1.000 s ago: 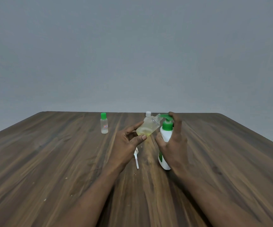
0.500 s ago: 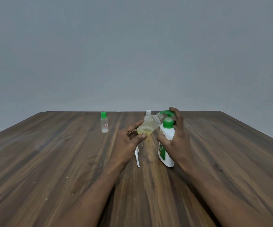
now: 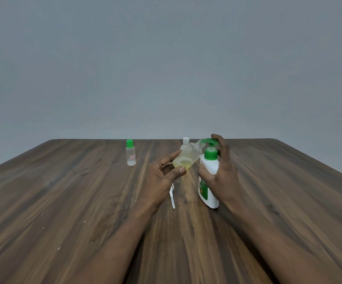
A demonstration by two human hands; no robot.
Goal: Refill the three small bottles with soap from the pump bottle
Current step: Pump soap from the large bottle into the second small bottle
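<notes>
The small clear bottle (image 3: pixel 186 158) is held tilted above the middle of the desk (image 3: pixel 63 201), its open neck up against the spout of the green pump head (image 3: pixel 212 141). The left hand (image 3: pixel 162 177) has its fingers clamped on the bottle's base. The right hand (image 3: pixel 223 177) wraps the white pump bottle (image 3: pixel 208 169), with one finger on top of the pump. The neck looks narrow, so a spout slightly off it would likely send soap down the outside. More tilt could spill the yellowish soap inside, and a hard one-handed press might rock the pump bottle.
</notes>
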